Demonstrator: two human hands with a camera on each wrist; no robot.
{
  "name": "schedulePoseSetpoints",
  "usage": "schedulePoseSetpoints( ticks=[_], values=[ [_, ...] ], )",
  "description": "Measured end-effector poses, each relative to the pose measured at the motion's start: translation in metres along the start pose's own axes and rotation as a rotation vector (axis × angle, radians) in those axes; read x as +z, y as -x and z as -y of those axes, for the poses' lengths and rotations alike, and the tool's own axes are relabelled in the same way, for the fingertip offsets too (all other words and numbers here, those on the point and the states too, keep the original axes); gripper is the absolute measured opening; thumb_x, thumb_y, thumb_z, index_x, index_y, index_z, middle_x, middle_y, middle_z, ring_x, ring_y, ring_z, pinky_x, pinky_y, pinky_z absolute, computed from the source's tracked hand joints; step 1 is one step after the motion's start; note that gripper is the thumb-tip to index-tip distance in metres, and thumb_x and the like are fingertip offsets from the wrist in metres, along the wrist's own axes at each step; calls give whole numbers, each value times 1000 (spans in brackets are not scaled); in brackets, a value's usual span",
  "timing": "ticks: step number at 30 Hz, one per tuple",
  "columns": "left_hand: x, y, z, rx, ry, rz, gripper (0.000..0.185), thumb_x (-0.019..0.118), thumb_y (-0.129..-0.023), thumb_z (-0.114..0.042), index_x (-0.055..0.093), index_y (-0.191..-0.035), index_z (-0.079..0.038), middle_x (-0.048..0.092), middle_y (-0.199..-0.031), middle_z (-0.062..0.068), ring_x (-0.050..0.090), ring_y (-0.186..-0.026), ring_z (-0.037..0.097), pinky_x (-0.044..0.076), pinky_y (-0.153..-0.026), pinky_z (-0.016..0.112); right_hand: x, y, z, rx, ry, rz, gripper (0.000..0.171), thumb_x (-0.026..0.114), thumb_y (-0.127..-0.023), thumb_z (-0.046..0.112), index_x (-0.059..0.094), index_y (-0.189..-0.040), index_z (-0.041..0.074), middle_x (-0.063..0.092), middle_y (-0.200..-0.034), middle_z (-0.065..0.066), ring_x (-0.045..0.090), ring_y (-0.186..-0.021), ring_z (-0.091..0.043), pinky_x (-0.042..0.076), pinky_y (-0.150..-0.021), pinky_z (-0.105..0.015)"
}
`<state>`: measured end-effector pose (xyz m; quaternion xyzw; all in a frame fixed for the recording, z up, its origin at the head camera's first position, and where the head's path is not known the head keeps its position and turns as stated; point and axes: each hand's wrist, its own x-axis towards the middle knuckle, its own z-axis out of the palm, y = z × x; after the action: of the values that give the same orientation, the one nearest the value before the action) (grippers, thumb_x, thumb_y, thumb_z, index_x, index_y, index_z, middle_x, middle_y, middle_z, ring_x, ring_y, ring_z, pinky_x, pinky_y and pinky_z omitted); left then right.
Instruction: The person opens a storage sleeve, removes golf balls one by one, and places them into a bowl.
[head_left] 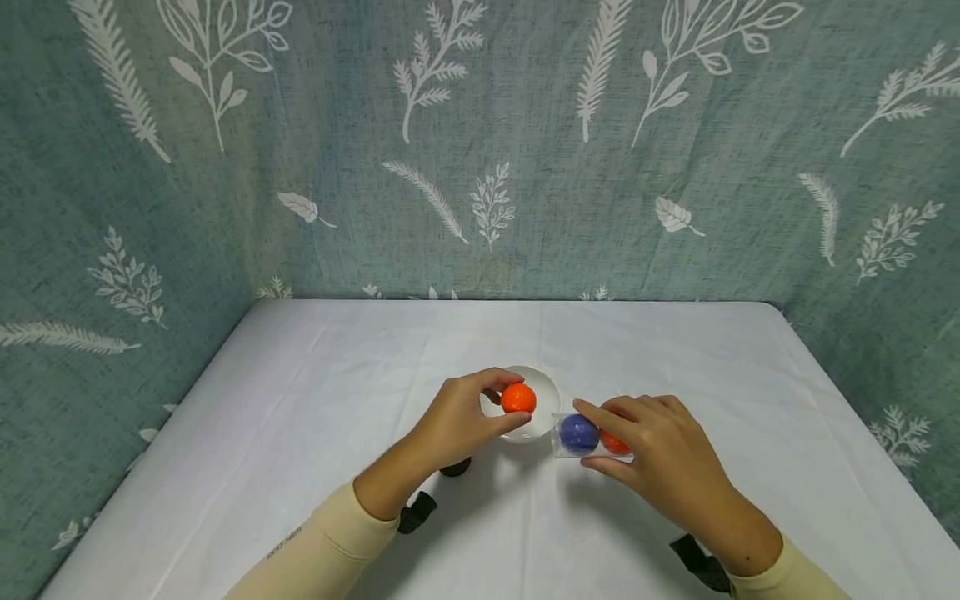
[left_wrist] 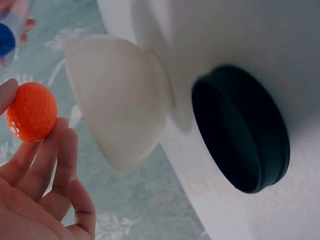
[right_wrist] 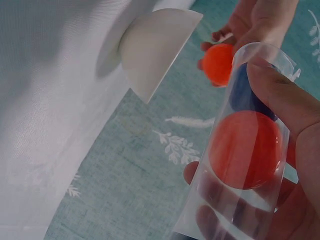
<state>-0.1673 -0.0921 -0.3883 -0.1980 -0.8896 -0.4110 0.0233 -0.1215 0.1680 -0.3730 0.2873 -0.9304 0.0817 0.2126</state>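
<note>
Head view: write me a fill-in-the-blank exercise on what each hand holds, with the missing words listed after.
1. The left hand pinches an ____ ball above the white bowl.
2. The right hand grips a clear tube that holds ____ balls.
3. The ball nearest the tube's open end is ____.
4. A dark green ____ lies on the table beside the bowl.

Missing words: orange; two; blue; lid

Small print on the left sleeve (too tiny to read).
</note>
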Motion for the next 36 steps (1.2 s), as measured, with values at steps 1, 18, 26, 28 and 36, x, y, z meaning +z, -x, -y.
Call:
schedulePoseSetpoints(
  ticks=[1,18,26,28,36],
  values=[
    [1,-2,2,3,-20,2,43,84,-82,-28,70,-121,-15,73,-103,-5,64,-93,11,51,-74,23,0,0,0,2,0,3,67,90,-66,48,71,-126,26,73,-98,0,67,-86,-20,52,-83,-41],
    [15,-25,19,53,-209,136,41,84,-82,-33,70,-117,-19,76,-102,-5,68,-98,13,38,-97,47,3,-1,-3,-19,-14,-16,67,91,-64,46,71,-125,25,72,-97,0,67,-85,-18,53,-82,-41],
    [20,-33,22,8,-227,236,44,83,-82,-37,69,-120,-18,74,-106,-7,67,-98,10,39,-97,49,1,0,-4,-8,-14,-3,67,91,-65,46,71,-126,26,72,-97,1,66,-85,-19,52,-82,-41],
    [21,-34,23,-3,-219,258,45,83,-81,-37,70,-120,-18,74,-108,-7,67,-98,11,41,-96,48,1,0,-4,-7,-13,-3,67,90,-65,47,71,-126,25,72,-97,1,66,-85,-19,53,-82,-42],
    [23,-36,22,-29,-231,297,45,83,-82,-37,70,-121,-19,75,-109,-6,67,-102,13,39,-99,55,1,0,-5,-6,-20,-5,65,90,-66,47,71,-125,25,72,-98,0,67,-86,-19,53,-82,-42]
  ],
)
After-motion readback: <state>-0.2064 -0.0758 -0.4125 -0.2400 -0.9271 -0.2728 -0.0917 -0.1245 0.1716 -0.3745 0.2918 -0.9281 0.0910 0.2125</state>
